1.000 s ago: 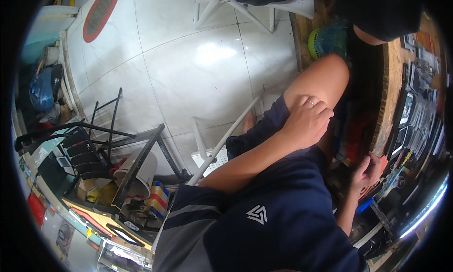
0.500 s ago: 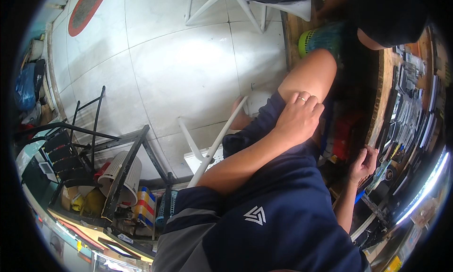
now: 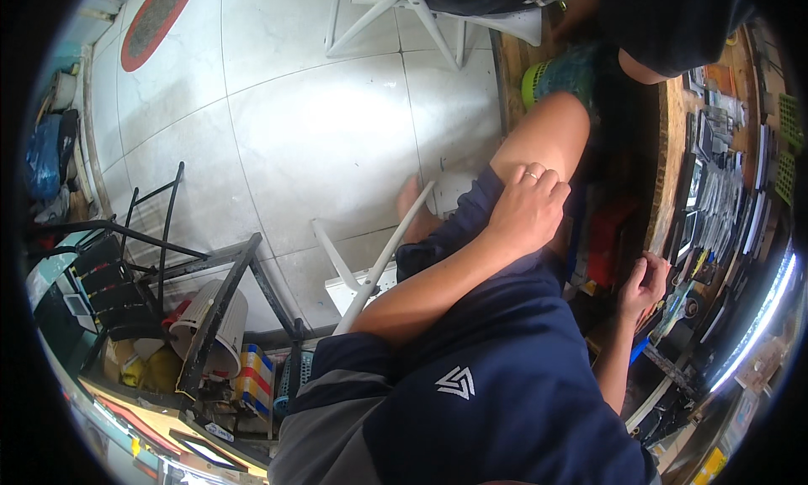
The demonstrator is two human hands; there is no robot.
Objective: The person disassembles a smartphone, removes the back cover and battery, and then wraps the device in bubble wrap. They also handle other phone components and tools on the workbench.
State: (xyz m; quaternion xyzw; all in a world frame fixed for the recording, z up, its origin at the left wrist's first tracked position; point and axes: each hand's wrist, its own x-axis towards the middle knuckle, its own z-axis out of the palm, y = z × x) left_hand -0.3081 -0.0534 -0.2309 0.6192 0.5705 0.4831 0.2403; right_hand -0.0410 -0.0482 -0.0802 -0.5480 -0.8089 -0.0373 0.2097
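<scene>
Pale floor tiles (image 3: 320, 140) fill most of the view, with a red oval mat (image 3: 156, 22) at the upper left and the legs of a white plastic chair (image 3: 421, 18) at the top. Along the right runs a wooden workbench (image 3: 665, 148), its top crowded with flat dark rectangular items (image 3: 715, 199) laid in rows, and a lit strip curves along its far edge. At the lower left a black metal rack (image 3: 168, 258) stands over a white bucket (image 3: 198, 325), beside a small box striped red, yellow and blue (image 3: 252, 380); a blue bag (image 3: 42, 157) hangs at the far left. The person sits in a navy shirt and shorts, one bare knee (image 3: 547, 135) raised. The left hand (image 3: 526, 211) lies on that thigh at the hem of the shorts, fingers curled loosely and holding nothing, a ring on one finger. The right hand (image 3: 644, 283) is at the near edge of the workbench, fingers bent and drawn together among small parts there; whether it pinches anything I cannot tell, as the fingertips are small and shadowed. A green-rimmed round thing (image 3: 539, 81) sits by the bench's end near the knee. The bench edge is so packed that, in my judgement, a careless sweep of the right hand could knock small pieces off to the floor, and the raised knee could bump the bench.
</scene>
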